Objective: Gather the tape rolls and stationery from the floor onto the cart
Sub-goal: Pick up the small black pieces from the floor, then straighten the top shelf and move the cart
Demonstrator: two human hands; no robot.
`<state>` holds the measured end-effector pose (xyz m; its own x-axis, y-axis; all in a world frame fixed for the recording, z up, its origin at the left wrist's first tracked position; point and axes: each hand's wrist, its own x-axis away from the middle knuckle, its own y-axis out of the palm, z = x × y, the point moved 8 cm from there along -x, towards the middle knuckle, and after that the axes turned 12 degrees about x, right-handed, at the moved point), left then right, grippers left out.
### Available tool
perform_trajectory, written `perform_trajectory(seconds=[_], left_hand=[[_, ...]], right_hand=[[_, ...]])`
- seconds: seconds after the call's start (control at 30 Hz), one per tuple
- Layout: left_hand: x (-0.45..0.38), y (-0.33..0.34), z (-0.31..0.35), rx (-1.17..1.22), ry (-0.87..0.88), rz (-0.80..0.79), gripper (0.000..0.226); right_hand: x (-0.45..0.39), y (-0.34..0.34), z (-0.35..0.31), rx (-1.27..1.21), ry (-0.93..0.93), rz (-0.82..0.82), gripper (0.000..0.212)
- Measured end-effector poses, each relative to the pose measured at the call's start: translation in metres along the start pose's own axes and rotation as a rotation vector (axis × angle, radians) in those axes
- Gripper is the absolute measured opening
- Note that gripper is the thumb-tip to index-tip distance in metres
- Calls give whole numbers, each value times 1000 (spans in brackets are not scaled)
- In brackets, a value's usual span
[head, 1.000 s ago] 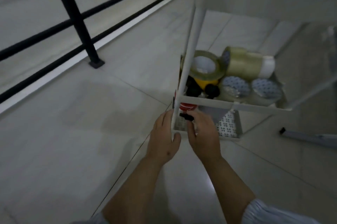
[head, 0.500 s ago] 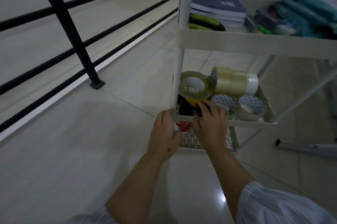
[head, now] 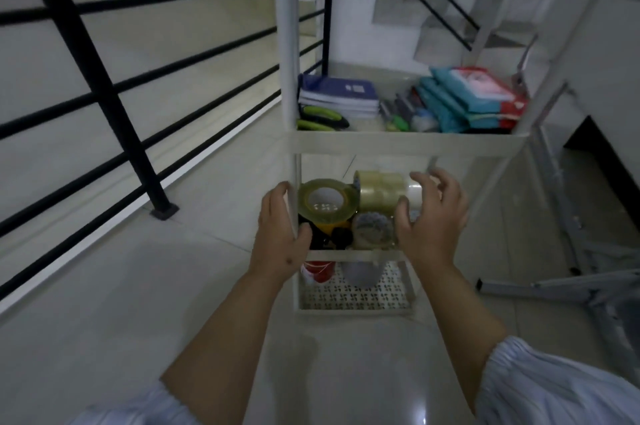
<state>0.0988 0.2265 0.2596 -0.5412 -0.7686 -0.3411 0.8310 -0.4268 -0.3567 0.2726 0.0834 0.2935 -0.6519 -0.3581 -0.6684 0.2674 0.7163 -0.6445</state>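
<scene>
A white three-tier cart stands on the tiled floor in front of me. Its middle tier holds an olive-brown tape roll, a lying stack of clear tape rolls, a patterned roll and dark small items. My left hand grips the cart's front left post at that tier. My right hand curls round the white right end of the clear stack, thumb in front, fingers over the top. On the top tier lie notebooks, green cutters, pens and teal packs. A red roll sits on the lowest tier.
A black railing runs along the left, its post foot close to the cart. A folded grey metal frame lies on the floor to the right. Stairs with a black rail rise behind the cart.
My view has lifted, showing the top tier. My right hand moved from the middle tier's front edge back and right onto the clear tape stack. My left hand slid up the post.
</scene>
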Motion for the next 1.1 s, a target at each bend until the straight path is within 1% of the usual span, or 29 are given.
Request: perform_trajectory(seconds=[0.13, 0.2, 0.4, 0.5, 0.57, 0.63, 0.73, 0.8, 0.87, 0.93, 1.0, 1.1], left_hand=[[-29, -28, 57, 19, 83, 26, 58], [-44, -47, 87, 8, 151, 24, 59], [-101, -117, 185, -42, 321, 43, 61], [-126, -135, 225, -41, 371, 52, 62], [-141, -137, 242, 21, 361, 41, 64], [-152, -133, 261, 92, 357, 37, 62], [-169, -128, 289, 212, 367, 86, 49], [-182, -122, 303, 281, 346, 111, 44], [-191, -118, 311, 288, 298, 165, 45], [-194, -116, 309, 219, 236, 258, 53], [-193, -116, 303, 161, 153, 342, 63], [-197, -115, 296, 157, 62, 342, 74]], right_hand=[[-46, -49, -30, 8, -11, 90, 39], [-67, -71, -49, 31, -19, 124, 40], [-135, -131, -104, 30, 15, 227, 33], [-159, -150, -118, 29, 49, 261, 32], [-168, -161, -121, 56, 35, 314, 27], [-175, -174, -121, 132, -24, 391, 23], [-201, -199, -117, 225, -120, 513, 15], [-227, -215, -111, 192, -132, 551, 12], [-253, -223, -105, 174, -127, 506, 16], [-279, -222, -94, 186, -100, 385, 21], [-302, -213, -76, 236, -30, 175, 25], [-321, -197, -57, 296, 73, -140, 38]])
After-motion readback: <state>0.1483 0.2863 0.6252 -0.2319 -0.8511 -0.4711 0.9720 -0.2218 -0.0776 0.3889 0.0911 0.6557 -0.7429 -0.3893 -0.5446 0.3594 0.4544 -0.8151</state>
